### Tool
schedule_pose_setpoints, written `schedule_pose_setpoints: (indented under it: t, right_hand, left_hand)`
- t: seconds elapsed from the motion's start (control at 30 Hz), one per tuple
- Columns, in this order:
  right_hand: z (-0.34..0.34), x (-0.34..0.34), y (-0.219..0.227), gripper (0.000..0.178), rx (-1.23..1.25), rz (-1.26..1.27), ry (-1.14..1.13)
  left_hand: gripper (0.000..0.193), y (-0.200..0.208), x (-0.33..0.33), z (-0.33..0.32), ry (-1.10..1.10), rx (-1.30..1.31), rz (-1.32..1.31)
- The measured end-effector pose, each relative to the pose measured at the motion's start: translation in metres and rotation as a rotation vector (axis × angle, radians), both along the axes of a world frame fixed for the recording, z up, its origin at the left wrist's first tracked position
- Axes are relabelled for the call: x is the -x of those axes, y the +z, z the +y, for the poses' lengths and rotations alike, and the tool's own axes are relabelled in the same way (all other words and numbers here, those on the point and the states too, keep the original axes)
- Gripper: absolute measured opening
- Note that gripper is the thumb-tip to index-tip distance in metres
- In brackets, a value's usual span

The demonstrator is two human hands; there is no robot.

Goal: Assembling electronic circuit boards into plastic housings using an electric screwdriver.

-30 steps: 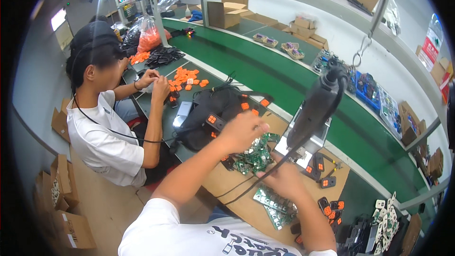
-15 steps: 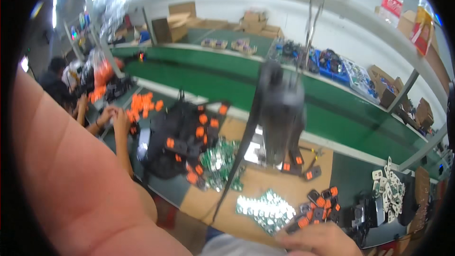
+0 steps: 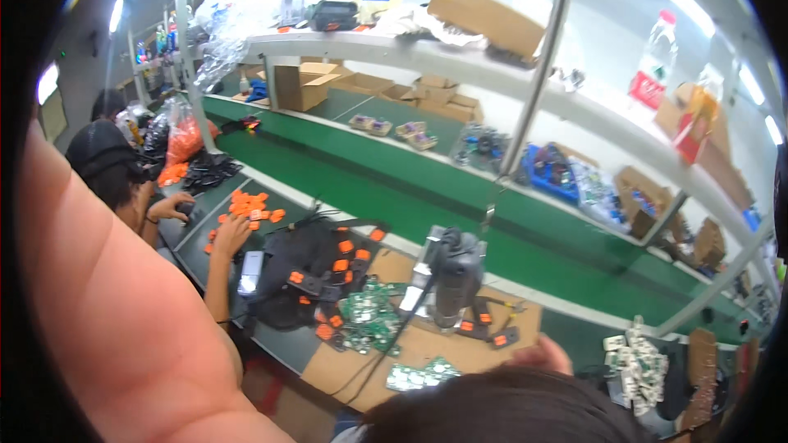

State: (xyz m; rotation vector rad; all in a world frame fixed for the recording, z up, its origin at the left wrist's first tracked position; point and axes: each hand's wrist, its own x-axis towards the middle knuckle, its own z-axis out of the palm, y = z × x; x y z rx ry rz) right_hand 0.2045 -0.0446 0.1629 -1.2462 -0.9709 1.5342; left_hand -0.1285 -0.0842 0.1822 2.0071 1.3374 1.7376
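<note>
My left arm [image 3: 123,303] fills the left side, very close to the camera, with its fingers out of view. At lower right, my right hand [image 3: 543,354] is raised over the brown cardboard sheet, partly covered by dark hair [image 3: 501,410]; I cannot make out whether it holds anything. Nearest to it are a black housing with an orange pad [image 3: 505,336] and yellow-handled pliers [image 3: 513,307]. Green circuit boards [image 3: 420,374] lie in front of the hair, with another heap of boards [image 3: 365,312] further left. A dark grey cylindrical tool [image 3: 456,279] hangs above the sheet.
On the left a co-worker's hand [image 3: 231,236] touches orange pieces [image 3: 250,203]. A black bag [image 3: 283,279] with black-and-orange parts lies beside a phone [image 3: 251,271]. White parts [image 3: 636,365] are heaped at right. Behind runs a green conveyor belt [image 3: 361,176], under a shelf.
The view has tilted upward, showing more shelf. Dark hair now covers the lower edge. My right hand appears higher in the picture. The co-worker's hands have parted, one reaching the orange pieces.
</note>
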Motion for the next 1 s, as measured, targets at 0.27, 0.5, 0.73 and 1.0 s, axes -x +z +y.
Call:
schedule_pose_setpoints:
  t: [0.27,0.5,0.73,1.0]
  right_hand:
    - [0.007,0.012,0.015,0.006,-1.164,-0.72,0.083]
    - [0.025,0.04,-0.085,0.051,-0.769,-0.994,0.69]
    - [0.029,0.062,-0.109,0.044,-0.831,-1.052,0.705]
    - [0.026,0.051,-0.11,0.029,-0.438,-0.73,0.442]
  left_hand:
    - [0.036,-0.019,0.007,-0.015,0.142,-0.058,-0.012]
    - [0.036,-0.022,0.017,-0.028,0.222,-0.126,-0.006]
    - [0.036,0.003,0.028,-0.015,0.208,-0.535,-0.058]
    - [0.036,-0.092,0.003,0.031,0.261,-0.21,-0.453]
